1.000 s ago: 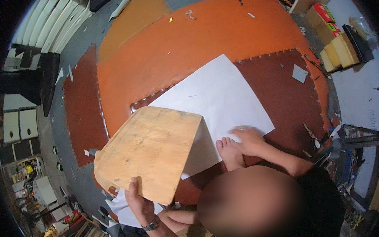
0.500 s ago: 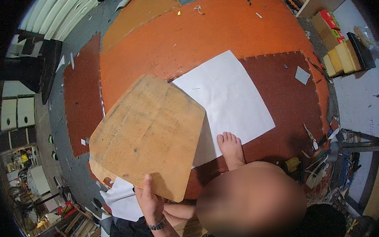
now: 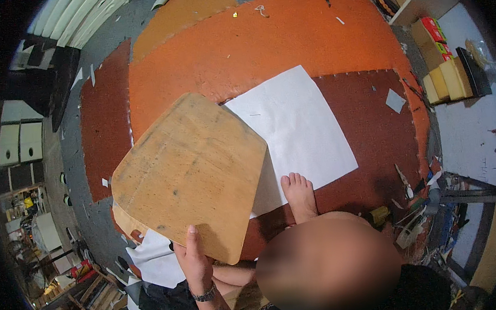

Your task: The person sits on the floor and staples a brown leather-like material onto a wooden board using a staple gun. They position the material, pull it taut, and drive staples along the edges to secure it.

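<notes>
My left hand (image 3: pixel 194 265) grips the near edge of a tan wooden board (image 3: pixel 195 169) with rounded corners and dark smudges. The thumb lies on its top face; the fingers are hidden beneath. The board is tilted, its far end over a large white sheet (image 3: pixel 300 123) spread on the floor. Part of another tan piece (image 3: pixel 128 222) shows under the board's left edge. My bare foot (image 3: pixel 300 194) rests at the sheet's near edge. My right hand does not show; a blurred patch covers the lower middle.
Orange and brown matting (image 3: pixel 264 40) covers the floor. White scraps (image 3: pixel 395 100) lie about. Crumpled white material (image 3: pixel 155 260) sits beside my left arm. Pliers (image 3: pixel 404 182) and clutter are at the right. Yellow blocks (image 3: pixel 453 79) stand on a white surface. Wood offcuts (image 3: pixel 101 303) fill the lower left.
The board and my left hand have shifted very slightly to the left in the picture, along with much of the scene. The grip is the same, and the sheet lies as before.
</notes>
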Tool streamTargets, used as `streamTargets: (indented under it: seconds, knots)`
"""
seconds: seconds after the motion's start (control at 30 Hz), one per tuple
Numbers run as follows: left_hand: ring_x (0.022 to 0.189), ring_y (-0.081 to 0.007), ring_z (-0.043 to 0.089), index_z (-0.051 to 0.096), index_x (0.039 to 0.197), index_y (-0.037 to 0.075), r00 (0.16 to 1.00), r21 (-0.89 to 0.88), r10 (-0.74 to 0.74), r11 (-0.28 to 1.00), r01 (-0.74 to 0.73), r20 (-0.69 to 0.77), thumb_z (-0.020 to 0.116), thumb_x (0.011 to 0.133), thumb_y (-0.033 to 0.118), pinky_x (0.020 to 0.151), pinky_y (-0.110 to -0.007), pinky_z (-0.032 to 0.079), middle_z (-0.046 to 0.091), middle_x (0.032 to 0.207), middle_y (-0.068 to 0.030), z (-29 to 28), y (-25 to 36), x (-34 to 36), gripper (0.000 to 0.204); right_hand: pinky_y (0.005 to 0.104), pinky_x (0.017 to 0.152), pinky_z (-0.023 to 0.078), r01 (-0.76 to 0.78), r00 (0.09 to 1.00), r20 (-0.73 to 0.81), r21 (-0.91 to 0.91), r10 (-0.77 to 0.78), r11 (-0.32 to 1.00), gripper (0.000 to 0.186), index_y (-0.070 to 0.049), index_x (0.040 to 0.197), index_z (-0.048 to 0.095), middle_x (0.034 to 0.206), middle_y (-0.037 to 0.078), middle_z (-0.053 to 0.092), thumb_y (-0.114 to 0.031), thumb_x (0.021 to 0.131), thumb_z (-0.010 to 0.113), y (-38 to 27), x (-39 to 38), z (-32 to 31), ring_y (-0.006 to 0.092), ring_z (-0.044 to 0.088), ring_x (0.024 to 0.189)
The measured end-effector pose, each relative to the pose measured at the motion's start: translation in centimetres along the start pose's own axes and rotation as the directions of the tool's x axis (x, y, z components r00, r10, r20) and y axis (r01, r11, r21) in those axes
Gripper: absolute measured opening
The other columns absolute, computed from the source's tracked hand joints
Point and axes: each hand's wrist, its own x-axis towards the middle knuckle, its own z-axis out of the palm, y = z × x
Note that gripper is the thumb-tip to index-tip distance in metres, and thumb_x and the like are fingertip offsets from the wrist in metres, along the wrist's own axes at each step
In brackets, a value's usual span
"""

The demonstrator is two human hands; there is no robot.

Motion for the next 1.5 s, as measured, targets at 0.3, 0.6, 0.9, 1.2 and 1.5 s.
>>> streamTargets:
  seconds: [0.3,0.6,0.9,1.2,1.5]
  knots:
    - [0.121,-0.0227,0.063,0.047,0.147,-0.003,0.998,0.099,0.035,0.994,-0.04,0.049,0.065,0.106,0.019,0.105,-0.038,0.051,0.063,0.137,-0.0139,1.0,0.7,-0.6,0.05,0.0603,0.109,0.04,-0.474,0.874,-0.018,0.19,0.486,0.86,0.054,-0.002,0.135,0.058,0.136,0.023,0.06,-0.019,0.088,0.079,21.8,-9.0,-10.9,0.0423,0.054,0.132]
    - [0.124,-0.0267,0.063,0.043,0.152,-0.001,0.998,-0.076,0.057,0.996,-0.054,0.038,0.07,0.098,0.017,0.104,-0.043,0.052,0.059,0.142,-0.0158,0.9,0.1,-0.5,0.063,0.0426,0.106,0.05,-0.054,0.855,-0.263,0.812,0.448,0.581,0.046,-0.002,0.136,0.063,0.131,0.019,0.069,-0.026,0.098,0.075,10.7,12.8,-11.7,0.0329,0.064,0.123]
    - [0.103,-0.0184,0.067,0.064,0.129,-0.001,0.963,0.187,0.271,0.945,-0.266,0.002,0.075,0.1,0.025,0.091,-0.033,0.053,0.073,0.118,-0.0089,-0.3,-6.8,11.6,0.041,0.0389,0.063,0.047,0.033,0.854,-0.252,0.9,0.456,0.435,0.048,0.005,0.087,0.065,0.075,0.022,0.064,-0.04,0.104,0.066,12.5,12.3,-15.0,0.0227,0.055,0.067]
    - [0.1,-0.0296,0.068,0.062,0.129,-0.004,0.983,0.843,-0.009,0.517,-0.152,0.182,0.074,0.097,0.024,0.089,-0.042,0.053,0.071,0.107,-0.015,1.4,-24.5,15.8,0.044,0.0555,0.098,0.051,-0.323,0.84,-0.164,0.616,0.517,0.719,0.04,0.0,0.128,0.064,0.119,0.031,0.069,-0.029,0.101,0.065,14.2,5.6,-5.6,0.0488,0.066,0.114]
    - [0.074,-0.006,0.055,0.052,0.156,0.011,0.896,0.172,-0.417,0.904,0.392,0.15,0.059,0.106,0.011,0.058,-0.025,0.042,0.068,0.119,0.0019,0.6,-22.9,15.7,0.051,0.052,0.099,0.05,-0.304,0.906,-0.146,0.431,0.398,0.85,0.043,0.0,0.131,0.069,0.115,0.028,0.071,-0.014,0.09,0.069,15.5,5.5,-6.5,0.0454,0.065,0.11]
